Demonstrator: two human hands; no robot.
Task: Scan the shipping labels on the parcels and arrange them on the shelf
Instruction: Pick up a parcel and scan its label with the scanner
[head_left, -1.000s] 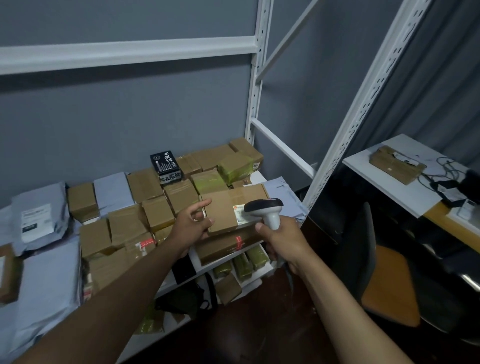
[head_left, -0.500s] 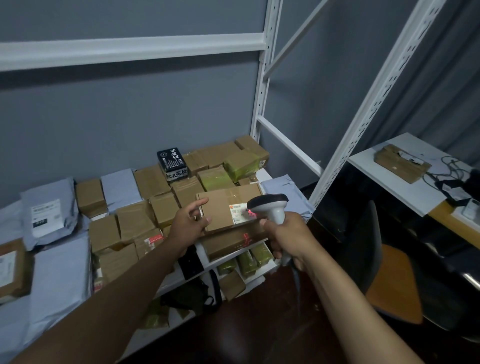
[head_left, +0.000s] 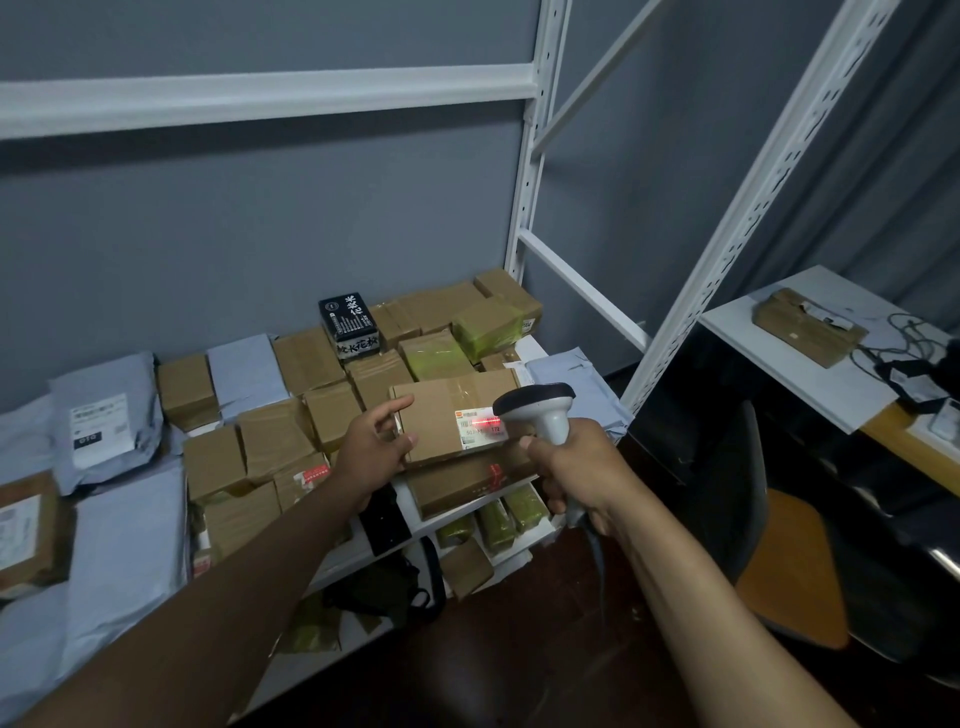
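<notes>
Scanning underway at frame centre: left hand (head_left: 375, 453) grips cardboard parcel (head_left: 447, 415), right hand (head_left: 576, 467) clasps scanner (head_left: 540, 413), red beam on label (head_left: 480, 427); shelving it remains.

The scanner (head_left: 540, 415) head covers the label's (head_left: 480, 427) 3 o'clock end. The label's words are too small to read. Both arms leave the picture at 6 o'clock.

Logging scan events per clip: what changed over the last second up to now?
The scanner in the right hand was dark a second ago; since half a second ago its red light has fallen on the label of the cardboard parcel. Nothing was taken up or let go: the left hand still grips the parcel's left end, and the shelf parcels are unchanged.
</notes>
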